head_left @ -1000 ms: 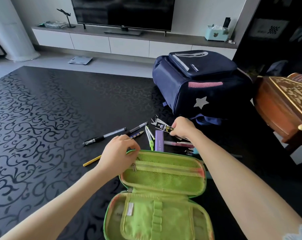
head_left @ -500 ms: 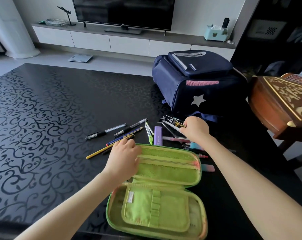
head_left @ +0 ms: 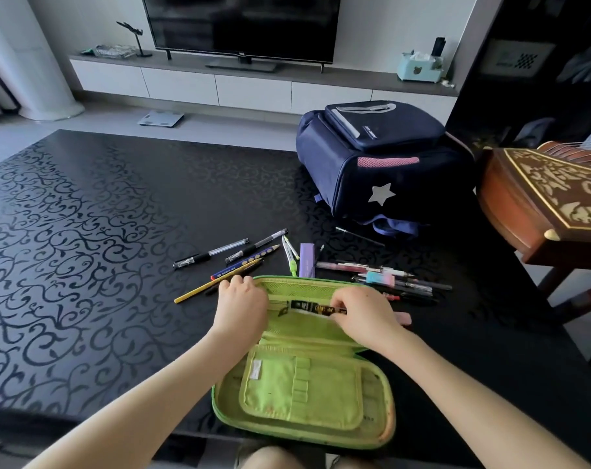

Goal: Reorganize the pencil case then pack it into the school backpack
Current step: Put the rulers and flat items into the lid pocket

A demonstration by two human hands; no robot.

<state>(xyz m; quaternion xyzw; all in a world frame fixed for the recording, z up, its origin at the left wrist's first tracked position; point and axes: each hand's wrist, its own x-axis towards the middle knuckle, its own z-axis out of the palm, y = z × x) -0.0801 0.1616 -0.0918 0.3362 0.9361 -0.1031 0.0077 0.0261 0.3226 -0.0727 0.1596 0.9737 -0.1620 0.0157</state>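
Note:
A green pencil case (head_left: 304,397) lies open at the table's near edge, its lid half propped up. My left hand (head_left: 241,309) grips the lid's left end at the mesh pocket. My right hand (head_left: 363,314) holds a flat black-and-gold packet (head_left: 316,308) lying across the mouth of that pocket. Loose pens and pencils (head_left: 240,262) fan out behind the case on the left, with a purple box (head_left: 307,260) and more pens (head_left: 388,279) to the right. The navy backpack (head_left: 378,167) with a silver star stands at the back right, closed.
The black patterned table (head_left: 84,238) stretches left. A carved wooden instrument (head_left: 544,194) juts in at the right, beside the backpack. One thin dark refill (head_left: 358,235) lies in front of the backpack. A TV unit stands beyond the table.
My right hand has carried the black-and-gold packet from the pile behind the case down to the lid's mesh pocket. My left hand stays on the lid's left end.

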